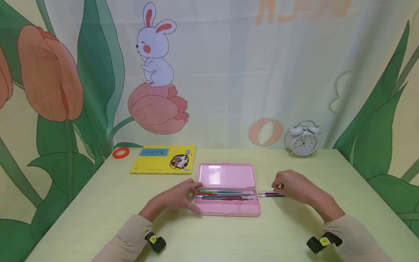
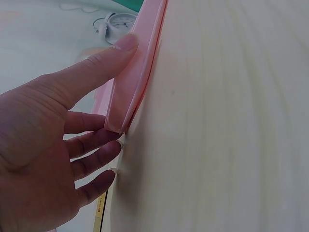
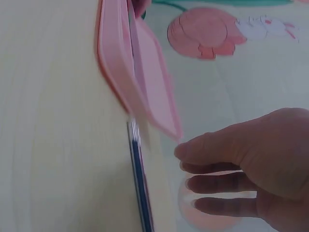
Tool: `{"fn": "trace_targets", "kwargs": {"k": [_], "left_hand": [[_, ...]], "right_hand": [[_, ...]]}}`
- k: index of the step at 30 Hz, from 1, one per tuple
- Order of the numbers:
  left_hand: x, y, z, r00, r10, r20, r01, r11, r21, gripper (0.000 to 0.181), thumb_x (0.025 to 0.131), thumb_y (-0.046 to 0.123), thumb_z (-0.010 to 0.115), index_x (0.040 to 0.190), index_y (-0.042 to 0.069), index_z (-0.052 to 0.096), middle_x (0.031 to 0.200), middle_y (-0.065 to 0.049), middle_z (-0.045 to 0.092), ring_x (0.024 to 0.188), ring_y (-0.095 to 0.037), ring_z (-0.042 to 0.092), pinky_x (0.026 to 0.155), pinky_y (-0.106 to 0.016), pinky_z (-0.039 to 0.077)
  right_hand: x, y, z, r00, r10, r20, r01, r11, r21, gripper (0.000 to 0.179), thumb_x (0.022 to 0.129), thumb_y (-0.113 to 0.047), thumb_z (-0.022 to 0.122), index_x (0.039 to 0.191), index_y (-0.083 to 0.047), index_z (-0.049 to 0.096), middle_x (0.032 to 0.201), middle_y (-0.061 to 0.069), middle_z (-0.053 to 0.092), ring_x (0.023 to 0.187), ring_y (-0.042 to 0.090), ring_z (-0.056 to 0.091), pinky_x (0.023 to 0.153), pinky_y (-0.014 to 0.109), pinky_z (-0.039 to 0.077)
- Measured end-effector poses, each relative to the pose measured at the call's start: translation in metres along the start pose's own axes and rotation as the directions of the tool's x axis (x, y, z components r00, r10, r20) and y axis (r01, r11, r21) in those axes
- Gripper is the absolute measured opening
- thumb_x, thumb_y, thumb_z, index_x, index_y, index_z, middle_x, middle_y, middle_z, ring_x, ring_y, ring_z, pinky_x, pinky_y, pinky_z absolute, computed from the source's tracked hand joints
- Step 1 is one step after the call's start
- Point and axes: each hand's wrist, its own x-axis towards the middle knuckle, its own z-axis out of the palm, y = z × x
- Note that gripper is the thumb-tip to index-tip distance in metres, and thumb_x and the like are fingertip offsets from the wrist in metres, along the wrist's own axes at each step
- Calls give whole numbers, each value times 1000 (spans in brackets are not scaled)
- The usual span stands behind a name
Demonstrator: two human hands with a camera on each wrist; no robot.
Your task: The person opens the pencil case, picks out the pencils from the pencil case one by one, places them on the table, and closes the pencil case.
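A pink pencil case [image 1: 216, 208] lies open on the table, its lid [image 1: 240, 176] folded back. Several pencils [image 1: 226, 195] lie in the long compartment. My left hand [image 1: 176, 196] grips the case's left end, the thumb [image 2: 126, 42] along the front wall and the fingers round the back corner. To the right of the case, a pair of pencils [image 1: 266, 194] lies on the table, silver ends towards the case. Over them is my right hand [image 1: 294, 185], thumb and index close together; in the right wrist view these fingertips [image 3: 182, 151] are apart from the pencils.
Behind the case at left lies a yellow book [image 1: 154, 167], with an orange ring [image 1: 122, 157] beside it. A white alarm clock [image 1: 302, 143] stands at the back right. A printed curtain [image 1: 222, 72] hangs along the table's far edge.
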Motion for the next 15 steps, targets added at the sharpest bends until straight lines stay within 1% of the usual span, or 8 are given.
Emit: {"fn": "trace_targets", "kwargs": {"k": [3, 6, 8, 10, 12, 15], "left_hand": [[1, -1, 1, 1000, 2, 1, -2, 1000, 1, 92, 72, 35, 92, 147, 5, 48, 119, -2, 52, 111, -22, 49, 101, -44, 43], [1, -2, 1, 1000, 1, 2, -1, 1000, 1, 92, 72, 36, 92, 147, 5, 48, 120, -2, 52, 111, -22, 49, 100, -44, 43], [1, -2, 2, 1000, 1, 3, -1, 1000, 1, 92, 72, 36, 92, 147, 5, 48, 120, -2, 52, 111, -21, 49, 101, -44, 44], [2, -2, 2, 1000, -4, 3, 4, 1000, -3, 92, 71, 37, 92, 147, 6, 49, 120, -2, 52, 112, -21, 49, 101, -43, 43], [2, -3, 2, 1000, -8, 3, 8, 1000, 0, 92, 71, 38, 91, 147, 7, 49, 120, -1, 52, 112, -21, 49, 101, -43, 43], [2, -5, 1, 1000, -11, 5, 11, 1000, 2, 92, 71, 39, 91, 147, 8, 49, 119, -1, 52, 112, -21, 50, 100, -43, 44]], "right_hand": [[10, -16, 1, 993, -107, -41, 108, 994, 24, 10, 82, -1, 80, 90, -5, 79, 80, -6, 64, 70, 6, 57, 65, 26, 53], [26, -34, 6, 981, -189, -52, 192, 980, 45, 9, 82, 2, 79, 89, -3, 79, 81, -5, 66, 72, 7, 59, 66, 26, 54], [38, -47, 12, 976, -216, -39, 218, 974, 58, 8, 83, 2, 78, 89, -3, 79, 80, -4, 67, 71, 7, 58, 66, 26, 53], [51, -61, 18, 968, -249, -19, 250, 967, 58, 5, 84, 0, 77, 85, -4, 79, 77, -5, 65, 68, 7, 55, 65, 24, 52], [63, -72, 25, 960, -281, 6, 281, 959, 46, 8, 85, -1, 76, 79, -6, 77, 71, -6, 61, 63, 6, 50, 60, 21, 47], [78, -87, 32, 952, -305, 37, 304, 952, 24, 14, 87, -3, 76, 74, -8, 74, 64, -9, 54, 60, 7, 43, 57, 20, 41]]}}
